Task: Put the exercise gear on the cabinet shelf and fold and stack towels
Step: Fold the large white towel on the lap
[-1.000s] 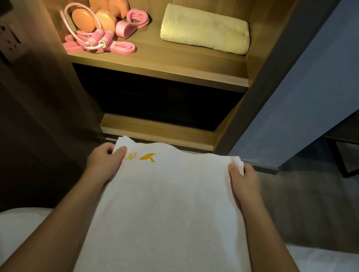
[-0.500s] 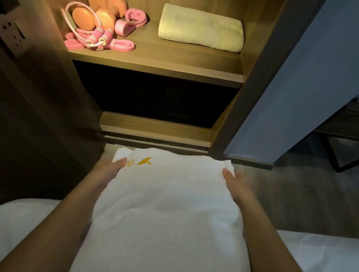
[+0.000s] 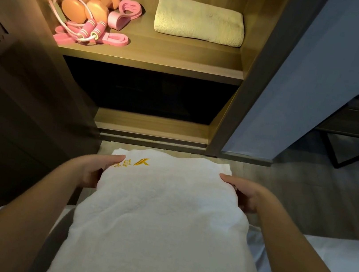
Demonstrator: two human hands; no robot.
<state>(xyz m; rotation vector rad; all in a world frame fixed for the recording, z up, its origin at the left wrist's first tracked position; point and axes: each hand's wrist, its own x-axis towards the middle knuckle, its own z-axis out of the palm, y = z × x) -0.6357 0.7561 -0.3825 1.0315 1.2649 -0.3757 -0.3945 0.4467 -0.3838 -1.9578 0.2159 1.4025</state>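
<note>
Plush white towel [image 3: 162,214], gold logo, apparently folded; left hand [image 3: 95,171] and right hand [image 3: 246,196] grip its far corners.

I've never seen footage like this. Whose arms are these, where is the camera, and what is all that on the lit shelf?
No robot: a person wears a wide-angle camera on the head, looking down along their own arms. The left hand and the right hand each grip one side of a folded white towel with a gold logo, thumbs on top. On the lit wooden cabinet shelf lie a folded pale yellow towel, orange dumbbells, a pink skipping rope and a flat pink resistance band.
</note>
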